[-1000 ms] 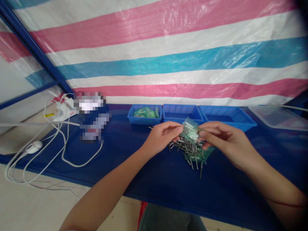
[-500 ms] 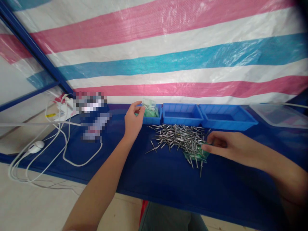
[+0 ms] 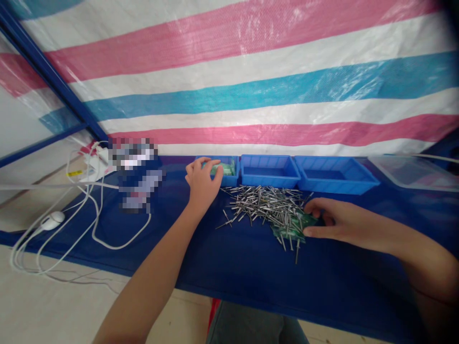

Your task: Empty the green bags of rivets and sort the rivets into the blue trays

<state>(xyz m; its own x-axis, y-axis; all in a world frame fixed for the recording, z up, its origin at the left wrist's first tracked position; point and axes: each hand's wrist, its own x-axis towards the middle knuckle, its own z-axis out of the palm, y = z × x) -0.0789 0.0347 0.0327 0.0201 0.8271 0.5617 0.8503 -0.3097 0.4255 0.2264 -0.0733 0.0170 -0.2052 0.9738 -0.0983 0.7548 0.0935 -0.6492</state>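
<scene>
A heap of thin metal pins (image 3: 263, 203) lies on the desk (image 3: 233, 267). At the heap's right front, partly beneath it, is a green bag (image 3: 299, 224); the right hand (image 3: 342, 222) stands open there, thumb and fingers parted about the bag's edge. Behind the heap to its left, the left hand (image 3: 203, 185) is open over green packets (image 3: 228, 168) in the left bin (image 3: 231, 180). The middle bin (image 3: 269, 181) and right bin (image 3: 340, 185) stand behind the heap, with white cables (image 3: 96, 217) far to its left.
</scene>
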